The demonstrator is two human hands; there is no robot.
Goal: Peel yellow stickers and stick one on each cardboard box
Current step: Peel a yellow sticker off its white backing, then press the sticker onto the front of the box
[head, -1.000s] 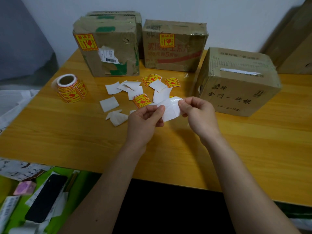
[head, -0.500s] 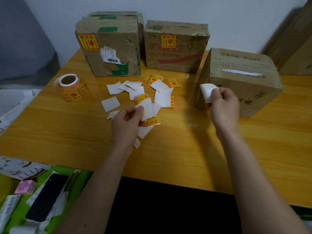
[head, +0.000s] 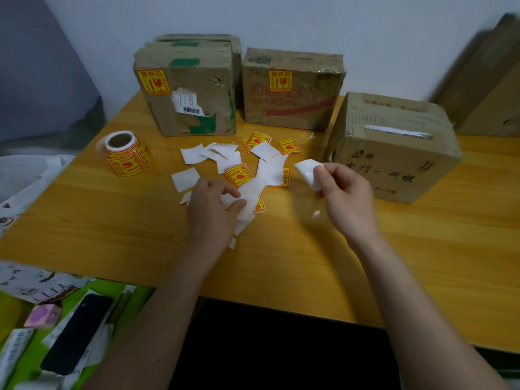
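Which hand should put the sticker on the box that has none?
Probably the right hand. It pinches the peeled sticker, white side showing, close beside the bare box. The left hand is farther away, holding backing paper over the scraps.

Both forearms bare, no sleeves; left grip (head: 213, 212), right grip (head: 347, 198): no rings, no watch.

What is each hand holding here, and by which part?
Right hand pinches a curled white sticker piece at its near edge. Left hand pinches white backing paper by its lower part.
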